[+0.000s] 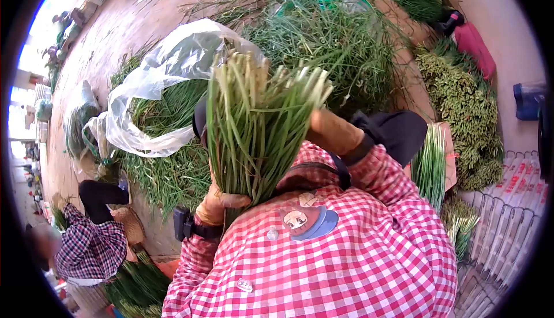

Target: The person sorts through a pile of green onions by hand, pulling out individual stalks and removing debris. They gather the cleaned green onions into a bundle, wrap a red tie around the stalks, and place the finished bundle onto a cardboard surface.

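A thick bunch of long green stalks (254, 128) with pale cut ends stands upright in front of my chest, the pale ends facing away from me. My left hand (227, 200), in a tan glove, is closed round the leafy lower part of the bunch. My right hand (334, 133), gloved too, lies against the bunch's upper right side; its fingers are hidden or blurred. Just beyond the bunch is an open clear plastic bag (153, 84) with more green stalks in it.
A big heap of loose stalks (340, 47) lies ahead. Sorted bundles (459, 110) are stacked along the right wall, near a plastic crate (502, 231). More stalks (430, 165) rest by my right knee. Another person (92, 243) in a checked shirt sits at left.
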{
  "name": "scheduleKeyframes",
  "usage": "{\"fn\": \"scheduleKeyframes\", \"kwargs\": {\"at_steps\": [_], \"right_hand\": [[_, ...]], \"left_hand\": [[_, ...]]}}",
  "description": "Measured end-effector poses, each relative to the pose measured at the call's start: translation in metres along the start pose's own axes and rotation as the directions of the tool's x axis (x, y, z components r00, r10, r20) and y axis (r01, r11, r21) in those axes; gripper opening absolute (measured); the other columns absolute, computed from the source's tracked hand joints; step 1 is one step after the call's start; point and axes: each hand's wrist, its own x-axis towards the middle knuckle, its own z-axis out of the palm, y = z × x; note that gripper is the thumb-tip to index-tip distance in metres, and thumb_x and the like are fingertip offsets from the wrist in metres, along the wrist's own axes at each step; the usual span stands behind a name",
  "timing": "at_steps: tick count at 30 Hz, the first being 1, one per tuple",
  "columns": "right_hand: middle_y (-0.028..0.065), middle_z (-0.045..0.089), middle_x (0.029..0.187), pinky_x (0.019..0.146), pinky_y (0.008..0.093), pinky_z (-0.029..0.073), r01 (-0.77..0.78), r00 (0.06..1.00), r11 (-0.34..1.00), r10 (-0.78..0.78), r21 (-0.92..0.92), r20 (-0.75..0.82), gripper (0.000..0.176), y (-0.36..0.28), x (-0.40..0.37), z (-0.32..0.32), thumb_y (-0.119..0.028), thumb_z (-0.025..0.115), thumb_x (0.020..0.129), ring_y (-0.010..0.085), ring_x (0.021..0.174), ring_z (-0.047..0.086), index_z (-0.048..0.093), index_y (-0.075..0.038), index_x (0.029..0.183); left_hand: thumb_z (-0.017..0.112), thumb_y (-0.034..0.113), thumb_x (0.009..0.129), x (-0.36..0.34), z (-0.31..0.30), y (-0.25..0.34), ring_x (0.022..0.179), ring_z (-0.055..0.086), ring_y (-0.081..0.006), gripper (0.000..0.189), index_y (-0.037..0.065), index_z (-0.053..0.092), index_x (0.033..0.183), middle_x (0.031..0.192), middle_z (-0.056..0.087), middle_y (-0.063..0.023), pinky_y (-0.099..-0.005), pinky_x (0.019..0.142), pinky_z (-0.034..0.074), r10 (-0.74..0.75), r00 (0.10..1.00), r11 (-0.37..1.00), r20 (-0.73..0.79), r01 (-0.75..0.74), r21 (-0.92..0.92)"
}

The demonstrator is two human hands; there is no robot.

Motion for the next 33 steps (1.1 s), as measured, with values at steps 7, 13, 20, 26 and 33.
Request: {"fn": "scheduleKeyframes", "kwargs": {"at_steps": [7,13,20,26,33], "right_hand": [[0.0095,0.059,0.117,0.09,0.0369,0.05,0.214,0.935,0.897,-0.074,0.387,-0.347,0.063,-0.037,0.016,0.037,-0.028,0.064,0.085,0.0207,0.104,0.06,0.038,-0.001,0.135],[0.0129,0.06,0.114,0.089,0.0373,0.05,0.245,0.956,0.819,-0.114,0.518,-0.271,0.066,-0.029,0.003,0.029,-0.034,0.061,0.085,0.022,0.103,0.06,0.037,0.004,0.134],[0.0056,0.057,0.085,0.075,0.0339,0.053,0.334,0.864,0.839,-0.09,0.43,-0.495,0.041,-0.06,0.01,-0.015,-0.033,0.053,0.093,0.0162,0.08,0.058,0.056,0.002,0.114],[-0.0043,0.039,0.061,0.042,0.0206,0.032,0.249,0.78,0.966,-0.154,0.074,-0.606,0.037,-0.117,0.019,-0.038,-0.036,0.051,0.094,0.0064,0.048,0.036,0.057,-0.001,0.086],[0.0112,0.065,0.086,0.059,0.0292,0.048,-0.328,0.244,0.541,-0.744,-0.775,-0.622,0.035,-0.12,-0.038,-0.199,-0.035,0.056,0.09,0.0191,0.068,0.061,0.063,-0.003,0.1]], "left_hand": [[0.052,0.005,0.076,0.051,-0.113,-0.066,0.108,0.055,-0.0371,0.067,-0.009,0.029,0.137,0.123,0.05,-0.0295,-0.0499,0.099,0.042,0.218,0.843,0.782,0.491,0.15,-0.605],[0.052,0.017,0.083,0.07,-0.154,-0.107,0.103,0.059,-0.0322,0.059,-0.011,0.035,0.132,0.117,0.056,-0.0266,-0.0468,0.091,0.048,-0.127,0.98,0.882,0.155,0.183,-0.434],[0.054,0.016,0.083,0.027,-0.118,-0.087,0.101,0.06,-0.0311,0.055,-0.012,0.039,0.128,0.116,0.057,-0.0249,-0.0449,0.089,0.049,-0.175,0.958,0.907,0.227,0.247,-0.342],[0.055,0.015,0.083,-0.017,-0.08,-0.076,0.099,0.061,-0.0301,0.052,-0.012,0.043,0.125,0.116,0.058,-0.0234,-0.0433,0.087,0.051,-0.162,0.961,0.889,0.224,0.241,-0.389],[0.057,0.014,0.082,-0.026,-0.055,-0.058,0.096,0.062,-0.0289,0.048,-0.013,0.047,0.122,0.115,0.059,-0.0217,-0.0414,0.085,0.052,-0.034,0.986,0.861,0.162,0.111,-0.496]]}}
